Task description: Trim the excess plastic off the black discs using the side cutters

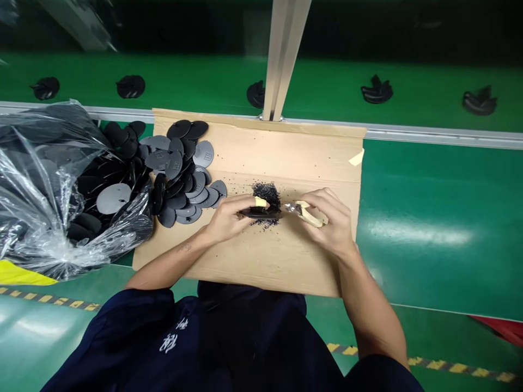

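My left hand (232, 216) is closed around the edge of a black disc (265, 214), which it tilts nearly edge-on above the cardboard (261, 261). Yellow tape wraps one of its fingers. In my right hand (332, 222) is a pair of nippers (308, 213) with pale yellow handles, their metal jaws pointing left, close to the disc's right edge. Whether the jaws touch the disc I cannot tell. Beneath and behind the disc lies a heap of small black trimmings (266, 191). Left of my left hand, many black discs (183, 169) are piled loosely.
A clear plastic bag (69, 190) full of black discs stands at the left. Behind the cardboard runs a metal rail (441, 137) with an upright post (286, 54). Several black parts (376, 90) sit on the green surface beyond it.
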Action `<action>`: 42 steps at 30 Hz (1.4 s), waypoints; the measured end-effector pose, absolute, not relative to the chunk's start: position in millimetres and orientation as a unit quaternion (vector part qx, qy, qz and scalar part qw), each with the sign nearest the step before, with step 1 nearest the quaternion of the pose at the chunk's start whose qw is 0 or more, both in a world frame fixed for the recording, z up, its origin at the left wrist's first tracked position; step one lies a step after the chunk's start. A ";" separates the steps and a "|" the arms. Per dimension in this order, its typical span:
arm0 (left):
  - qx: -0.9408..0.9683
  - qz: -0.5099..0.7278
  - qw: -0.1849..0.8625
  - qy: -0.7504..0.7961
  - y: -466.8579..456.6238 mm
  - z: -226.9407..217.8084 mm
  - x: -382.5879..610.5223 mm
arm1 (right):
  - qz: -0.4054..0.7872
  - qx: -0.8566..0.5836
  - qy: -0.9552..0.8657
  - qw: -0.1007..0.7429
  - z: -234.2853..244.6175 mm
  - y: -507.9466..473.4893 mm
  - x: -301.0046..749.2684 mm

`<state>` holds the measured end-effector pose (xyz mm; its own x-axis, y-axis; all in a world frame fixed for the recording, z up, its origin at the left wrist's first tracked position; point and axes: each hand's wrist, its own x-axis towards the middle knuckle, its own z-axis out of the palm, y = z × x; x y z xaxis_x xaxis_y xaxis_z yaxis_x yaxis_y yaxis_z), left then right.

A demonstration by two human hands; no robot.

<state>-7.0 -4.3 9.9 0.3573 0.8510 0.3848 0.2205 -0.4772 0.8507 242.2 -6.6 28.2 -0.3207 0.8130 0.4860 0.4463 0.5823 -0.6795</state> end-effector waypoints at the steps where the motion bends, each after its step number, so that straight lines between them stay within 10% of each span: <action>1: 0.731 0.440 0.377 0.360 -4.9 10.2 -6.5 | 0.190 -0.397 -0.802 0.404 25.8 -5.3 243.3; 9: 0.715 0.441 0.415 0.348 -7.9 8.0 -6.4 | 0.141 -0.415 -0.851 0.288 15.4 -7.5 241.9; 42: 0.740 0.443 0.392 0.320 -10.5 6.2 -8.0 | 0.091 -0.422 -0.850 0.302 19.7 -17.8 237.3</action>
